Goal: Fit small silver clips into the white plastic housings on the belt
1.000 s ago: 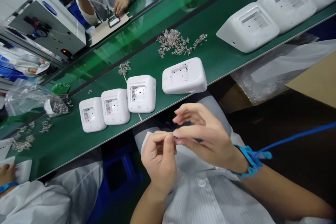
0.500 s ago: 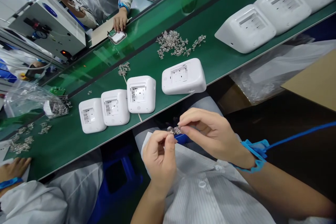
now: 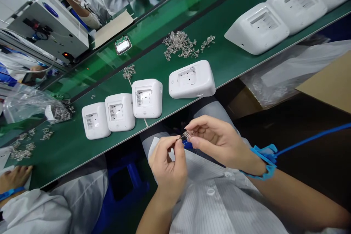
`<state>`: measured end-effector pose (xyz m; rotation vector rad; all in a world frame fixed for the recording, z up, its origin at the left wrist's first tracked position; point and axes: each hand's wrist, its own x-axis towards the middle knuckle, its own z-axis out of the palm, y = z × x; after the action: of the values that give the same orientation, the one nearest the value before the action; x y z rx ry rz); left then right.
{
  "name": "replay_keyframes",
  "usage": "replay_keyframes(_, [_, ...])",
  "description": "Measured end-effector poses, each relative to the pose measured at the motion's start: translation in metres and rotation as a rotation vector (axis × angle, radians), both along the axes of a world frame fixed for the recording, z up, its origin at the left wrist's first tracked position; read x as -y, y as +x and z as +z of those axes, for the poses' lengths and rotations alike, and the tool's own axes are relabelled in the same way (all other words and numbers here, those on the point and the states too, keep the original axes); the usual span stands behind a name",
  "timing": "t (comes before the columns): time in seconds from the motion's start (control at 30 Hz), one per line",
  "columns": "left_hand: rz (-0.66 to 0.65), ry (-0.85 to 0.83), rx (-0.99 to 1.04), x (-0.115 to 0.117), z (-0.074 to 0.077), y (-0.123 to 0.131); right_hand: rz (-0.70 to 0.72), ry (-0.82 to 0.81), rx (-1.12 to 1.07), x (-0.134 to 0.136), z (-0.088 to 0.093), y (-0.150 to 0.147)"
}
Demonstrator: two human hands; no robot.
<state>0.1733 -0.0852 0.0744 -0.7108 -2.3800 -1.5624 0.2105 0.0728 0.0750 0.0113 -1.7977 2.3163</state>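
Note:
Small metal spring clips (image 3: 187, 135) are between my two hands, above my lap and below the bench edge. My left hand (image 3: 169, 157) pinches one end of them with thumb and forefinger. My right hand (image 3: 216, 139) has its thumb and fingertips round the other end, its fingers curled. Nearest on the green bench lies a white plastic housing (image 3: 192, 79) with a recessed compartment. Left of it stand three more white housings, the closest one (image 3: 147, 98) beside a seam. A pile of metal clips (image 3: 179, 44) lies behind the nearest housing.
More white housings (image 3: 257, 29) line the bench at right. A smaller clip cluster (image 3: 128, 71) and a plastic bag of clips (image 3: 59, 112) are to the left. A circuit board unit (image 3: 123, 45) rests on the central strip. A co-worker's hand (image 3: 16, 177) lies at lower left.
My right fingers have opened slightly around the clips, and the clips have turned. Across the bench, a person's hand has left the circuit board unit and moved right.

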Motion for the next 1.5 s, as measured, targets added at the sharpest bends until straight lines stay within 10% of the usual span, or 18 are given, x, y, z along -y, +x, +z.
replay_keyframes(0.2, [-0.011, -0.043, 0.001, 0.003, 0.004, -0.004, -0.077, 0.060, -0.018, -0.004, 0.001, -0.003])
replay_keyframes(0.57, [-0.004, -0.082, -0.006, 0.002, 0.003, -0.004, -0.202, 0.708, -0.260, -0.014, 0.008, -0.002])
replay_keyframes(1.5, [0.026, -0.106, -0.013, 0.000, -0.003, -0.009, -0.305, 0.625, -0.206, 0.000, 0.002, 0.000])
